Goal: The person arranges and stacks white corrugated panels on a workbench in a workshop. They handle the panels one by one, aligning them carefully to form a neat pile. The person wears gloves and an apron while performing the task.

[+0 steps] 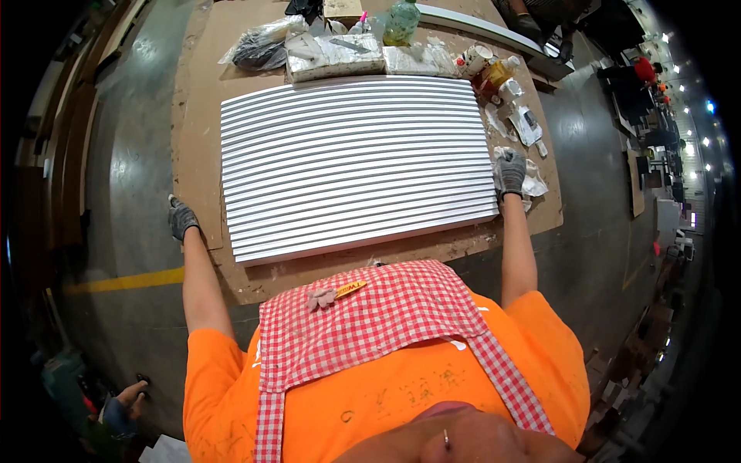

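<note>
White ribbed panel (355, 166) between two gloved hands: left hand (182, 218), right hand (509, 172).

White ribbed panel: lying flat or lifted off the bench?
Flat. The white ribbed panel rests fully on the brown board-covered bench; no edge raised.

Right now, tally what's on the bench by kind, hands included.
Gloved hands: 2, left, right
White ribbed panel: 1
Green bottle: 1
Dark plastic bag: 1
Cup: 1
Total: 6
</note>
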`<state>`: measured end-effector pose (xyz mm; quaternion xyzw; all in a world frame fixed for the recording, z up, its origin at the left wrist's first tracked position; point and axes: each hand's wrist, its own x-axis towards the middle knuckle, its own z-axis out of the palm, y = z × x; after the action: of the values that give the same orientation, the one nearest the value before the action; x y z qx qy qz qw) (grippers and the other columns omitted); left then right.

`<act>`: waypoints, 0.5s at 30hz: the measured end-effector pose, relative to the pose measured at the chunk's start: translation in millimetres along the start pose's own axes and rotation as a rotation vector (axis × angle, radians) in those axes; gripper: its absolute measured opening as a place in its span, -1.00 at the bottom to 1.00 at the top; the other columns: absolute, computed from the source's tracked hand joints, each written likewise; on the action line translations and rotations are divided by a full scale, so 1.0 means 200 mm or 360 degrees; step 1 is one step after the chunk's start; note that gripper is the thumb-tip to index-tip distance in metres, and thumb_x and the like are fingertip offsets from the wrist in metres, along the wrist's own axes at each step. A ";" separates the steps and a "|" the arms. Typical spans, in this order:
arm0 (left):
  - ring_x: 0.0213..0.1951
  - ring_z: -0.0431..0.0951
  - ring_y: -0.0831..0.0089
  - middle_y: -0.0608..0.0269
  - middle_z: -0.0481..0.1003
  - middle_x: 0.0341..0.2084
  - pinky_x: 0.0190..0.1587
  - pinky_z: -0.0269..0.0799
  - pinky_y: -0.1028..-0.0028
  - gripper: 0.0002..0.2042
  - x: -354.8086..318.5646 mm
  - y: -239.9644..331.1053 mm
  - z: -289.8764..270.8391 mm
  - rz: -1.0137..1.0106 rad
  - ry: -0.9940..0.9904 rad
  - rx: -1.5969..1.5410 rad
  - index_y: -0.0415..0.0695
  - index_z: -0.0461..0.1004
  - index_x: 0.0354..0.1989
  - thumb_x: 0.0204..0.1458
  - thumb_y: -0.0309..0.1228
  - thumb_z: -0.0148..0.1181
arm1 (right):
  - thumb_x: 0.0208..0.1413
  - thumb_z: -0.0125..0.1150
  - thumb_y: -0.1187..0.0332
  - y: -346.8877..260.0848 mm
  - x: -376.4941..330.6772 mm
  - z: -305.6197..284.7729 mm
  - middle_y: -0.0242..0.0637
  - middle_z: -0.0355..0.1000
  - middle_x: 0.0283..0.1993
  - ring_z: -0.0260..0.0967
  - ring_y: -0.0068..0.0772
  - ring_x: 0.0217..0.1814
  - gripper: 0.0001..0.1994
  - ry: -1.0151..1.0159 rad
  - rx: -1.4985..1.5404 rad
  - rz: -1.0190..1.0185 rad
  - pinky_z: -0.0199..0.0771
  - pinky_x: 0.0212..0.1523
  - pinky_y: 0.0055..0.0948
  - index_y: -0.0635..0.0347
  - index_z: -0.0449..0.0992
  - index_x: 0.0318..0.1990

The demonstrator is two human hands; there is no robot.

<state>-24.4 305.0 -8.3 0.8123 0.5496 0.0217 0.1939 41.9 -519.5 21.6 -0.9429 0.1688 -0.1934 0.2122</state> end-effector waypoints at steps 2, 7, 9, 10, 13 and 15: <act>0.13 0.31 -0.11 -0.08 0.34 0.09 0.18 0.00 -0.17 -0.27 0.01 -0.03 -0.03 -0.0067 -0.0055 0.0025 -0.13 0.37 0.11 0.15 0.18 -0.57 | -0.12 0.17 0.32 -0.18 -0.06 -0.01 0.05 0.43 -0.26 0.33 0.04 -0.11 -0.76 -0.0294 -0.0438 -0.0078 0.29 -0.04 -0.13 0.31 0.50 -0.32; 0.13 0.31 -0.09 -0.08 0.34 0.09 0.18 0.02 -0.13 -0.27 -0.02 0.06 -0.04 -0.0068 -0.0102 0.0012 -0.15 0.37 0.11 0.16 0.18 -0.57 | -0.10 0.18 0.27 0.00 -0.02 -0.05 0.12 0.43 -0.28 0.35 0.11 -0.18 -0.73 -0.0064 -0.0360 0.0123 0.34 -0.10 -0.12 0.32 0.52 -0.33; 0.13 0.32 -0.09 -0.09 0.36 0.08 0.19 0.04 -0.09 -0.26 0.00 0.04 -0.03 -0.0063 -0.0105 -0.0022 -0.18 0.39 0.09 0.15 0.18 -0.56 | -0.10 0.20 0.26 -0.01 0.00 -0.05 0.12 0.42 -0.30 0.36 0.11 -0.22 -0.72 -0.0150 -0.0170 0.0137 0.35 -0.14 -0.12 0.33 0.53 -0.36; 0.12 0.32 -0.08 -0.10 0.37 0.07 0.19 0.05 -0.08 -0.26 0.01 0.00 -0.03 -0.0075 -0.0135 -0.0006 -0.19 0.40 0.07 0.15 0.18 -0.55 | -0.11 0.20 0.26 -0.07 -0.01 -0.07 0.12 0.42 -0.31 0.35 0.11 -0.23 -0.73 -0.0324 -0.0259 0.0118 0.34 -0.15 -0.12 0.33 0.53 -0.37; 0.10 0.35 -0.06 -0.12 0.40 0.02 0.19 0.08 -0.03 -0.25 0.07 -0.04 -0.02 -0.0103 -0.0173 -0.0021 -0.22 0.45 0.00 0.15 0.19 -0.52 | -0.13 0.17 0.28 -0.18 -0.14 0.01 0.09 0.40 -0.35 0.32 0.12 -0.25 -0.78 -0.0012 -0.0338 -0.0343 0.31 -0.16 -0.09 0.30 0.48 -0.43; 0.09 0.37 -0.06 -0.14 0.41 0.00 0.17 0.13 -0.01 -0.26 0.07 -0.03 -0.01 -0.0107 -0.0089 -0.0017 -0.22 0.47 -0.04 0.14 0.19 -0.50 | -0.07 0.17 0.25 -0.29 -0.19 0.01 0.05 0.39 -0.37 0.32 0.10 -0.27 -0.77 -0.0167 -0.0395 -0.0266 0.31 -0.15 -0.09 0.28 0.47 -0.43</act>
<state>-24.9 320.0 -11.5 0.7927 0.5707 -0.0046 0.2143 24.4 -454.8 35.3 -0.9815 0.1010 -0.1384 0.0859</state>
